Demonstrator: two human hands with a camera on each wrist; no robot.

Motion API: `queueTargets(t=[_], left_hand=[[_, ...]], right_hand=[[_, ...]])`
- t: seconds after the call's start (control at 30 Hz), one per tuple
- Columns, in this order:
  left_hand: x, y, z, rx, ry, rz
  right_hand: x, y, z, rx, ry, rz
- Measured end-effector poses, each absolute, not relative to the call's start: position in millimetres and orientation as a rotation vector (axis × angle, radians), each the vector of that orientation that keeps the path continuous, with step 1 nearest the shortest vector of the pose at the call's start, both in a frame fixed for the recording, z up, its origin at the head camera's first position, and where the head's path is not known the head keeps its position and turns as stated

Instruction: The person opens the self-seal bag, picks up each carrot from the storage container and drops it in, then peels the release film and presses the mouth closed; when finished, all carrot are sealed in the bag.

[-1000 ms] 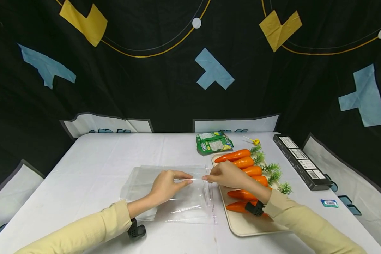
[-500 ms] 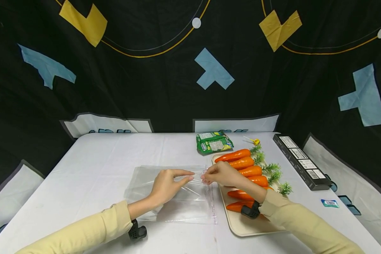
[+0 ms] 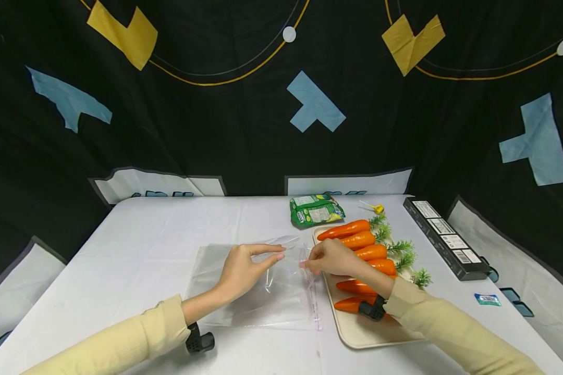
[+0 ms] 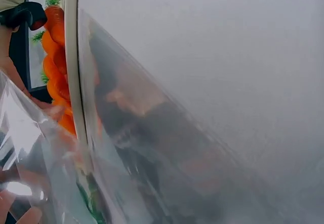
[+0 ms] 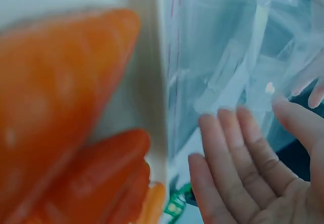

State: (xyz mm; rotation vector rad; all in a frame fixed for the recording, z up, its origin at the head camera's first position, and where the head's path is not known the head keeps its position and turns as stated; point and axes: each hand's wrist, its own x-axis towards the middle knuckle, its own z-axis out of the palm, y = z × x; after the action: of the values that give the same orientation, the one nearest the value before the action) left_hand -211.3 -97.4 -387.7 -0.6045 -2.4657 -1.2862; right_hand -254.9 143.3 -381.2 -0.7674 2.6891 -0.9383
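Note:
A clear plastic bag lies flat on the white table, its mouth toward a cream tray that carries several orange toy carrots. My left hand pinches the bag's upper layer near the mouth and holds it raised a little. My right hand is at the mouth's lower edge, just left of the carrots. In the right wrist view its fingers are fairly straight, with the thumb apart, and reach the film. The left wrist view looks through the bag at the tray rim and carrots.
A green snack packet and a yellow lollipop lie behind the tray. A long black box runs along the right side, with a small blue packet nearer me. Black patterned cloth surrounds the table.
My left hand has lifted the bag's upper layer, so the mouth has parted. My right hand rose slightly, then settled back at the lower edge. The bag shifted a little.

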Motion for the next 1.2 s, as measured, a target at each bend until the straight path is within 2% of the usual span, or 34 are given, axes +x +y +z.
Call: queueTargets(t=[0.13, 0.27, 0.37, 0.53, 0.73, 1.2], left_hand=[[-211, -97, -388, -0.593, -2.481, -1.320], [-211, -97, -389, -0.594, -2.493, -1.343], [-212, -98, -387, -0.593, -2.498, -1.382], [-213, -99, -383, -0.575, -2.510, -1.463], [-211, -100, -379, -0.589, -2.493, -1.522], [-206, -107, -375, -0.615, -2.512, -1.501]], right_hand=[[-252, 145, -374, -0.895, 2.805, -0.865], [-251, 147, -371, -1.130, 2.727, -0.859], [-252, 150, -370, -1.326, 2.611, -0.731], [-251, 150, -374, -1.483, 2.480, -0.491], [-247, 141, -381, -1.632, 2.446, -0.511], [-246, 142, -387, -1.705, 2.577, -0.354]])
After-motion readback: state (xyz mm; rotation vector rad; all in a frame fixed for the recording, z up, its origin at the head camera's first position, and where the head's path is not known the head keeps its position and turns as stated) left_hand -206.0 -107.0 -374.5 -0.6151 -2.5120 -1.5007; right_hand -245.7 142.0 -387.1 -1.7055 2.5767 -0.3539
